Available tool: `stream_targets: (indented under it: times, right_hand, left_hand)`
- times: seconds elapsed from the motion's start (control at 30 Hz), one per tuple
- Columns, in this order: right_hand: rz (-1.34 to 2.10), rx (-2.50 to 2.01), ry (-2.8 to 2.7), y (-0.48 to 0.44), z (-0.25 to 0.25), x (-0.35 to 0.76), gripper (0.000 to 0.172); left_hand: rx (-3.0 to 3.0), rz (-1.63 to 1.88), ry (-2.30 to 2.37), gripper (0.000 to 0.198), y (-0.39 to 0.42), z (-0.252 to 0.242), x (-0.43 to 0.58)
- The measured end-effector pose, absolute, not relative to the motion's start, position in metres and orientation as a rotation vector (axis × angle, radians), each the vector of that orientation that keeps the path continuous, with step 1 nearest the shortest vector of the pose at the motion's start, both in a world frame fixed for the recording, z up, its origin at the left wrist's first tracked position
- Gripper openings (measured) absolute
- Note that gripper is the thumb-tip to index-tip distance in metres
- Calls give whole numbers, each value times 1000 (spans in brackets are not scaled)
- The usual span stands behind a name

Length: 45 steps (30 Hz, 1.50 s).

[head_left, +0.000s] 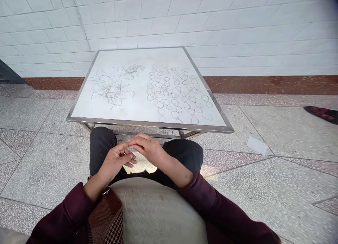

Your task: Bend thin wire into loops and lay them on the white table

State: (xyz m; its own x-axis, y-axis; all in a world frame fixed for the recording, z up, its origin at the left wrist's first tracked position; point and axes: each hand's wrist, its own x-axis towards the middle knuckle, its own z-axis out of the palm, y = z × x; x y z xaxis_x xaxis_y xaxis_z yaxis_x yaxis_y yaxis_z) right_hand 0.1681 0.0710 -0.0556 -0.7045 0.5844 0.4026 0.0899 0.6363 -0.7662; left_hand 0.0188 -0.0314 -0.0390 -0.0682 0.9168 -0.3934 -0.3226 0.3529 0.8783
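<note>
My left hand (116,161) and my right hand (148,147) meet above my knees, just in front of the low white table (87,114). Both hands have their fingers pinched together on a thin piece of wire that I can barely make out between the fingertips. On the table's left half lies a loose tangle of bent wire pieces (112,89), with a smaller tangle (130,71) behind it. The right half holds several twisted wire loops (175,92) laid out in rows.
The table has a metal rim and stands against a white tiled wall (237,33). Speckled stone floor surrounds me. A scrap of white paper (256,145) lies on the floor to the right. A dark shoe (320,114) shows at the right edge.
</note>
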Motion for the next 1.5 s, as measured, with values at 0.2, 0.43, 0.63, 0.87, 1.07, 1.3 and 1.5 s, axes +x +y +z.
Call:
stream_targets:
  times: [0.2, 0.43, 0.63, 0.87, 1.07, 1.3, 1.5]
  right_hand:
    - [1094, -518, -2175, 71, -51, 169, 15]
    - [1512, -450, -2103, 74, -67, 181, 40]
    - [1549, -505, -2033, 68, -76, 177, 30]
    - [1564, -534, -2015, 65, -81, 173, 22]
    - [1629, -585, -1987, 63, -83, 171, 17]
    - [1828, -646, -1889, 59, -83, 170, 17]
    - [1802, -802, -1910, 53, -86, 165, 20]
  left_hand:
    - [569, 1147, 1229, 49, -30, -41, 18]
    - [541, 1270, 1275, 50, -31, -41, 16]
    - [548, 1298, 1302, 51, -31, -41, 16]
    - [604, 1277, 1308, 45, -32, -46, 17]
    - [642, 1244, 1315, 48, -34, -48, 16]
    - [747, 1162, 1268, 47, -35, -56, 8]
    - [913, 1143, 1436, 55, -35, -64, 9]
